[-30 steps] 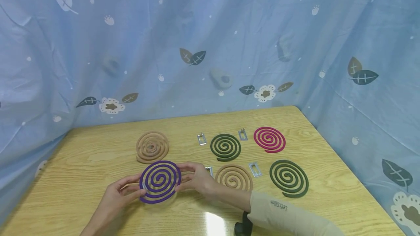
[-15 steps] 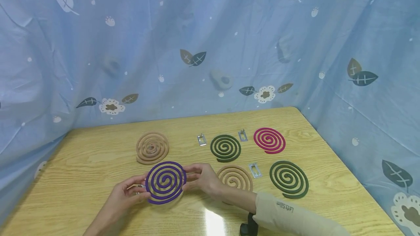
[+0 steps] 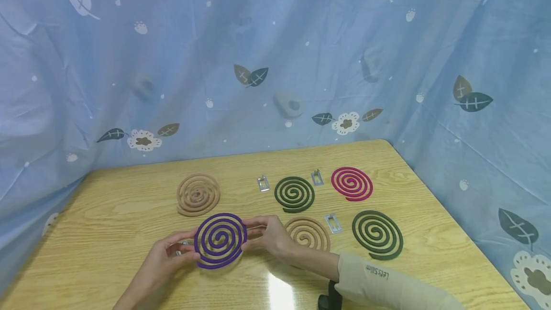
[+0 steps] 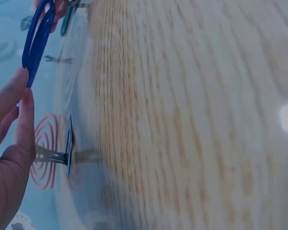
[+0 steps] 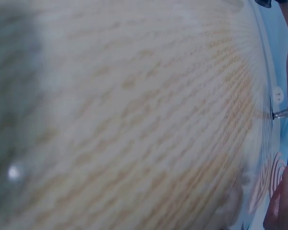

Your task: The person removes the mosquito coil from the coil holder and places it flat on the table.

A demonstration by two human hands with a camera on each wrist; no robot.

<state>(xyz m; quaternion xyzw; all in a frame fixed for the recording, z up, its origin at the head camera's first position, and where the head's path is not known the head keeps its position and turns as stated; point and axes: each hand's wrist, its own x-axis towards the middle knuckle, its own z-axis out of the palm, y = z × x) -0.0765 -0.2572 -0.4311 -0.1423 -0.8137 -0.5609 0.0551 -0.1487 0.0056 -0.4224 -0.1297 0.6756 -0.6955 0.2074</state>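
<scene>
Both hands hold a purple mosquito coil [image 3: 220, 239] above the near part of the table in the head view. My left hand [image 3: 172, 255] pinches its left edge between thumb and fingers. On the opposite edge, my right hand [image 3: 269, 238] grips it the same way. In the left wrist view the coil [image 4: 38, 40] looks deep blue and is seen nearly edge-on at the fingertips. A small metal coil stand [image 4: 68, 148] stands on the table beside that hand, its prong sticking out. My left fingers partly hide this stand in the head view.
A tan coil [image 3: 182, 195] lies behind the hands. Rightward are a dark green coil [image 3: 294, 194], a pink coil [image 3: 351, 183], another green coil [image 3: 377, 235] and a second tan coil [image 3: 306, 232], partly covered by my right arm. Metal stands [image 3: 263, 183] [image 3: 316, 177] [image 3: 333, 223] sit among them.
Both hands have shifted a little to the right with the purple coil between them. A metal stand by the right hand has become hidden behind it, while one by the left fingers shows more.
</scene>
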